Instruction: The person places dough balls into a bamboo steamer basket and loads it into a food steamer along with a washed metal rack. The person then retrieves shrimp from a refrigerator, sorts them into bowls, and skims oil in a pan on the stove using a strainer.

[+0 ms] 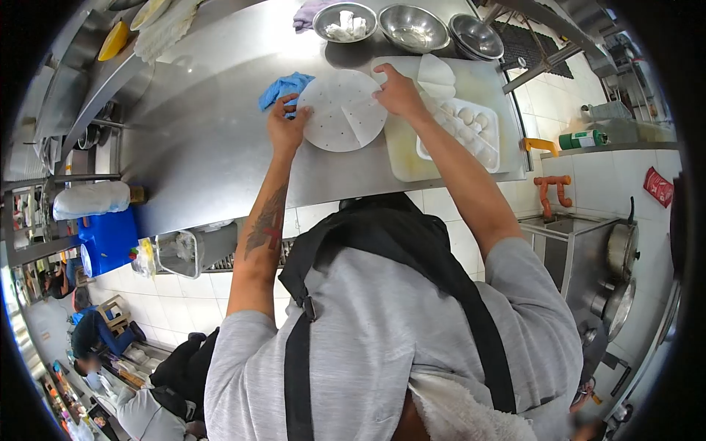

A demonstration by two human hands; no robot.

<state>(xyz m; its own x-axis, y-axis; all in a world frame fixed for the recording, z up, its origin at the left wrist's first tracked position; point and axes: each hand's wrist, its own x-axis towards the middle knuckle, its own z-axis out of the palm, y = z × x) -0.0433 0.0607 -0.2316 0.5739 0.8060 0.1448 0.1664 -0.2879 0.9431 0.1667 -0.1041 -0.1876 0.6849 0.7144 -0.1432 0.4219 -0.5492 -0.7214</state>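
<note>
A round white perforated sheet point(327, 110), with a slit or fold on its right part, is held between my two hands above the steel table. My left hand point(287, 123) pinches its left edge, beside a crumpled blue cloth point(283, 90). At its right edge, my right hand point(398, 91) grips the sheet over the cutting board point(402, 158). A white tray point(493, 158) with several round pale pieces sits on the board, partly behind my right forearm. Folded white sheets point(436, 72) lie at the board's top.
Metal bowls point(413, 29) line the far edge of the steel table point(198, 147), one point(344, 22) holding white crumpled material. A purple cloth point(310, 13) lies beside it. A blue container point(109, 237) stands at the left. Other people are at the lower left.
</note>
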